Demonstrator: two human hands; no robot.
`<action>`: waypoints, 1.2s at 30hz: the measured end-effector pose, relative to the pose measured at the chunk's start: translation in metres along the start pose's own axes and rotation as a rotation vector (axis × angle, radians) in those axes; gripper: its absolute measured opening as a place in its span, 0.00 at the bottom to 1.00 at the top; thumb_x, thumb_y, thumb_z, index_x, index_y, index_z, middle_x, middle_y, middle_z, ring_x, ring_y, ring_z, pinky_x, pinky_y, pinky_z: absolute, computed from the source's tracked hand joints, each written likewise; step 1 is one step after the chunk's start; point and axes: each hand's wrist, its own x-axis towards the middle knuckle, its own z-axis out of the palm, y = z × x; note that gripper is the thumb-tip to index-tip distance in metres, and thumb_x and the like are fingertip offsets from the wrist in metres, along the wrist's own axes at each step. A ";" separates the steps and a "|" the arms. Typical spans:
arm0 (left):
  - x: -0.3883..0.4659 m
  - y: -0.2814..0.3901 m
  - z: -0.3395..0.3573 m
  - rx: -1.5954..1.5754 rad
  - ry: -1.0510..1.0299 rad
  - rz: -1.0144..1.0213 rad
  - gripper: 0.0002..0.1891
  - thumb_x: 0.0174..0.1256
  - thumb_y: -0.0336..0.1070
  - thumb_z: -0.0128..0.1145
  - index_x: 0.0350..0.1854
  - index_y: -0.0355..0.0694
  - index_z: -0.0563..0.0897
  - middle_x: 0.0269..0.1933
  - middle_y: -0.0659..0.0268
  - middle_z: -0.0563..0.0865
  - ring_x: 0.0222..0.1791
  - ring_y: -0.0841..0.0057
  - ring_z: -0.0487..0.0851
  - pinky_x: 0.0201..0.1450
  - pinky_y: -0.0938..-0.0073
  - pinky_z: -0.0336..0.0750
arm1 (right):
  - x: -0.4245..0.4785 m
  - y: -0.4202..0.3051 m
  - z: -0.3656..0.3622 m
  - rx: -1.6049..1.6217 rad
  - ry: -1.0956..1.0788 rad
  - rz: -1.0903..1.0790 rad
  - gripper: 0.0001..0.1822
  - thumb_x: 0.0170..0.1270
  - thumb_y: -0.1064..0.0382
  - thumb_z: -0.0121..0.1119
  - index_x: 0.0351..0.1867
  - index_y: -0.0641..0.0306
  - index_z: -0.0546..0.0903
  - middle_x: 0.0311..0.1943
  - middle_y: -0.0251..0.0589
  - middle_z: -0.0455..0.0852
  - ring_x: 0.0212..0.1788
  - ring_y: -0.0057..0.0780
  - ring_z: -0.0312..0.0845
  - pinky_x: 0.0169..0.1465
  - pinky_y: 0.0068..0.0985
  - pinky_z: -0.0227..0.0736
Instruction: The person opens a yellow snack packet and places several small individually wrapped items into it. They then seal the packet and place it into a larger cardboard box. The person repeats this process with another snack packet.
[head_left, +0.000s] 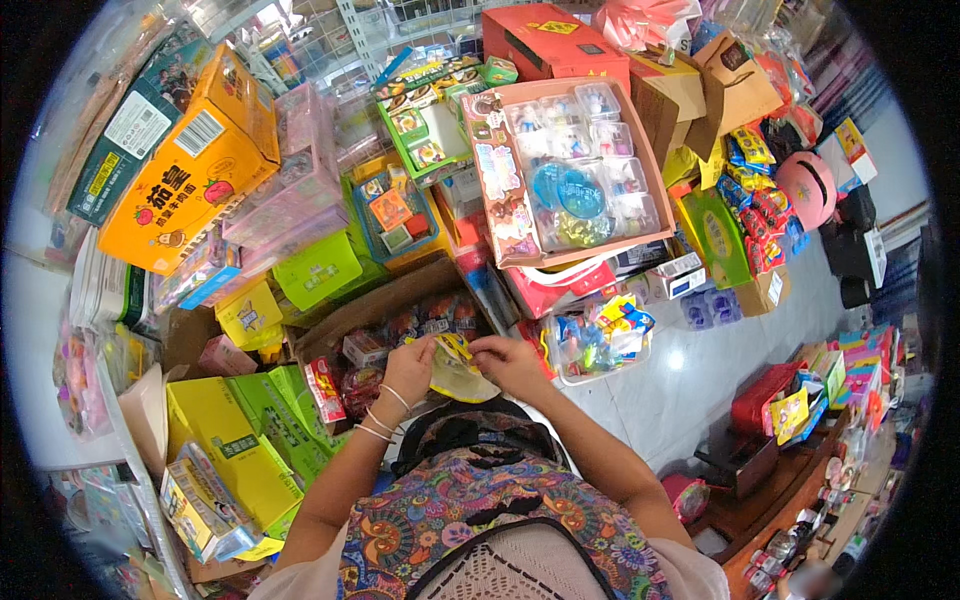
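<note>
Between my two hands, close to my body, is a yellow-edged plastic packet (463, 379) with a see-through lower part. The fingers of my left hand (411, 375) pinch its upper left edge. At its upper right edge are the bent fingers of my right hand (510, 364). Just beyond the packet stands an open cardboard box (322, 337) holding wrapped goods and a red and white carton (325, 390). To the right of my right hand, a clear plastic tub (555, 352) holds colourful small packets.
Beyond the hands lies a shallow display box (574, 86) of small clear cases. An orange carton (187, 157) leans at the upper left. Yellow-green boxes (225, 420) stand at the lower left. At the right are a red box (765, 397) and a wooden counter (787, 502).
</note>
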 end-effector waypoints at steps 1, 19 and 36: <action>0.000 -0.005 -0.001 -0.018 -0.008 -0.030 0.16 0.69 0.41 0.47 0.46 0.35 0.82 0.34 0.43 0.82 0.36 0.48 0.82 0.38 0.60 0.76 | -0.004 0.008 -0.012 0.058 0.036 0.063 0.12 0.58 0.65 0.58 0.43 0.65 0.82 0.39 0.48 0.85 0.40 0.38 0.83 0.46 0.28 0.75; 0.002 -0.003 -0.019 0.166 -0.072 -0.158 0.16 0.69 0.40 0.48 0.48 0.34 0.81 0.39 0.46 0.84 0.41 0.55 0.84 0.44 0.68 0.76 | -0.041 0.223 -0.120 -1.077 0.316 0.534 0.25 0.52 0.63 0.62 0.53 0.63 0.71 0.51 0.51 0.74 0.54 0.48 0.71 0.55 0.40 0.72; 0.004 -0.008 -0.006 0.147 -0.049 -0.147 0.16 0.69 0.40 0.49 0.48 0.33 0.81 0.38 0.46 0.84 0.40 0.60 0.86 0.43 0.70 0.76 | -0.044 0.238 -0.145 -0.715 0.802 0.329 0.14 0.51 0.72 0.58 0.42 0.67 0.77 0.38 0.52 0.80 0.43 0.50 0.77 0.45 0.41 0.73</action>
